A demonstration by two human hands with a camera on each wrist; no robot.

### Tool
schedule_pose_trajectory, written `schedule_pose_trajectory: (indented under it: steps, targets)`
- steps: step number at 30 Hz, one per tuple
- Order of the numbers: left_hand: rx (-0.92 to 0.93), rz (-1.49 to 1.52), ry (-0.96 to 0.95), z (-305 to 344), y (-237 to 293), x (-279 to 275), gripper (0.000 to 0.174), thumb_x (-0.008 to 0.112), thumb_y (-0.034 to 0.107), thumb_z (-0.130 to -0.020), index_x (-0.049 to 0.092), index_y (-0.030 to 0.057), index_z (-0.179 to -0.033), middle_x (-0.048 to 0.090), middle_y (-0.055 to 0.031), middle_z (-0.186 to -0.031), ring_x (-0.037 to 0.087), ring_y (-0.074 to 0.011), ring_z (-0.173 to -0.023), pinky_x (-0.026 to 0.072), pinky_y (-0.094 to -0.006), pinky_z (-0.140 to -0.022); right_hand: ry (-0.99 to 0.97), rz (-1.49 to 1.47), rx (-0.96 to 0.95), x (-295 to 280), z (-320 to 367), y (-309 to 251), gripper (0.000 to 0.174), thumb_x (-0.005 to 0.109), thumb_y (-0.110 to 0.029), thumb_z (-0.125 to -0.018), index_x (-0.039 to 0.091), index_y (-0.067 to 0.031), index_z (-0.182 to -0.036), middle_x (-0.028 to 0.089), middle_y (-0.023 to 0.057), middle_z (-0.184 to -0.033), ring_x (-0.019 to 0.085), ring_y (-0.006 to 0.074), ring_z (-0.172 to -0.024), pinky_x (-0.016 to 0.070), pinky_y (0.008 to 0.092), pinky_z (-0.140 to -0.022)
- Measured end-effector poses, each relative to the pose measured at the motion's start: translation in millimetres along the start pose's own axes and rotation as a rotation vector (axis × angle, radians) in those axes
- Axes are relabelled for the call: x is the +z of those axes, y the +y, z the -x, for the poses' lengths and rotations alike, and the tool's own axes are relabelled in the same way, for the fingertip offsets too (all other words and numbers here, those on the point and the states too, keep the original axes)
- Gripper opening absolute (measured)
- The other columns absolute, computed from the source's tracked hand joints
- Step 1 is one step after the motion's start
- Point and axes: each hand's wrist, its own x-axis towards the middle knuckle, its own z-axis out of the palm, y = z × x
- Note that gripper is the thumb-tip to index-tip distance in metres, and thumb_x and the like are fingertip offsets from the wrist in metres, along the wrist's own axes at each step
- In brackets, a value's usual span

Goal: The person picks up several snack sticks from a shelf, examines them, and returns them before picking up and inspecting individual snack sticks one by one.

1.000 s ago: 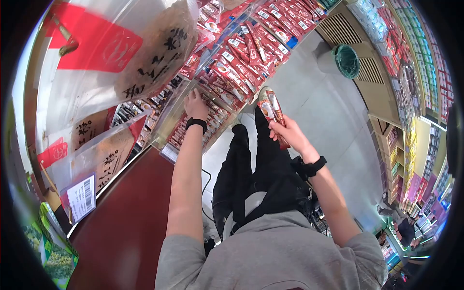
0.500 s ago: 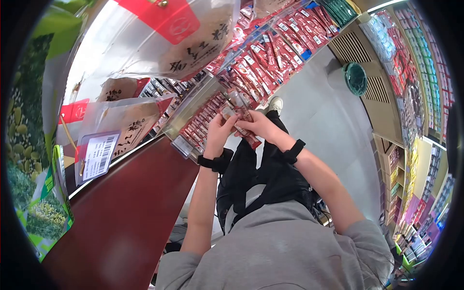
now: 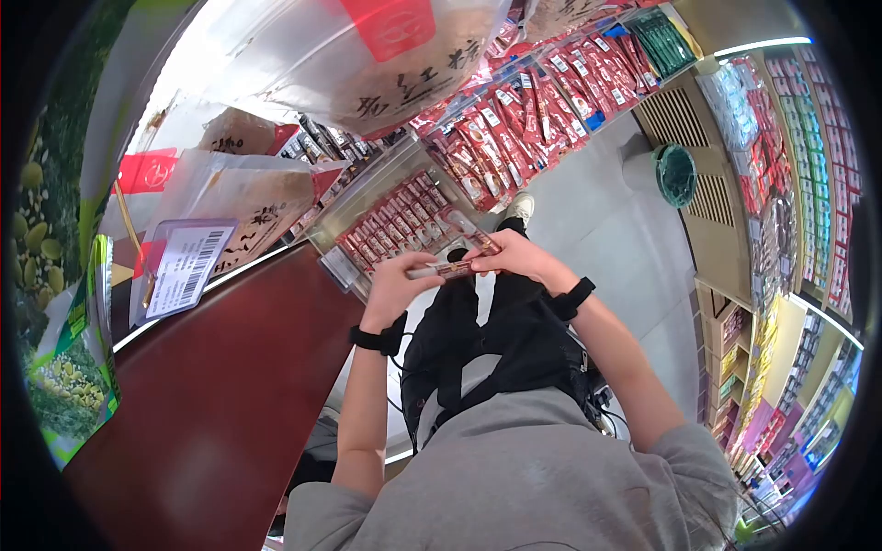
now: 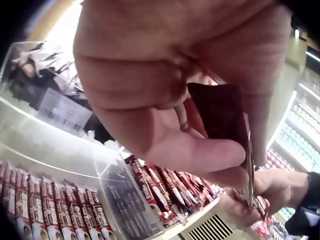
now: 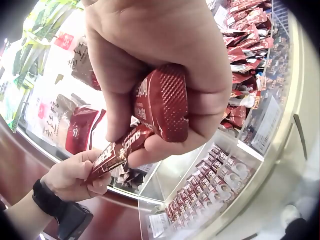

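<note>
Both hands meet over the near edge of a clear bin (image 3: 323, 241) in which red coffee sachets (image 3: 386, 225) stand in neat rows. My left hand (image 3: 397, 292) pinches one end of a red coffee sachet (image 3: 452, 270). The other end of that sachet is between the fingers of my right hand (image 3: 516, 257). A second red sachet (image 3: 476, 231) is also in the right hand, pointing away from me. Its ridged end (image 5: 175, 107) shows in the right wrist view, against the palm. In the left wrist view the thumb and fingers cover much of the pinched sachet (image 4: 220, 112).
More red sachets (image 3: 487, 147) lie loosely in a neighbouring bin, with green packets (image 3: 663, 44) at the far end. Large clear bags (image 3: 303, 69) and a price tag (image 3: 186, 266) crowd the left. A dark red counter (image 3: 211, 376) is nearby; a bin (image 3: 675, 174) stands on the floor.
The left hand has come out of the bin and joined the right hand, which moved inward with its sachets. Since then a sachet has turned crosswise between both hands.
</note>
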Motion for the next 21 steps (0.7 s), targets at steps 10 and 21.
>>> schedule_pose_trajectory:
  steps: [10, 21]
  targets:
    - [0.289, -0.499, -0.122, 0.2, 10.5, 64.5, 0.013, 0.059, 0.018, -0.072, 0.061, 0.0068, -0.076, 0.054, -0.0090, -0.055, 0.055, -0.0220, -0.051, 0.0398, -0.0327, -0.048, -0.016, 0.407, -0.099, -17.4, 6.3, 5.3, 0.016, 0.066, -0.007, -0.065, 0.064, -0.0020, -0.080, 0.061, 0.0049, -0.064, 0.057, 0.0103, -0.058, 0.0440, 0.0225, -0.056]
    - [-0.164, 0.227, 0.256, -80.3, -63.4, -3.4, 0.015, 0.060, 0.012, -0.074, 0.058, -0.0024, -0.077, 0.055, -0.0032, -0.061, 0.052, -0.0078, -0.053, 0.0423, -0.0246, -0.047, 0.532, -0.118, -0.136, -44.8, 38.3, -27.6, 0.027, 0.055, -0.013, -0.081, 0.053, -0.0007, -0.105, 0.058, 0.0046, -0.092, 0.058, 0.0121, -0.074, 0.0476, 0.0222, -0.061]
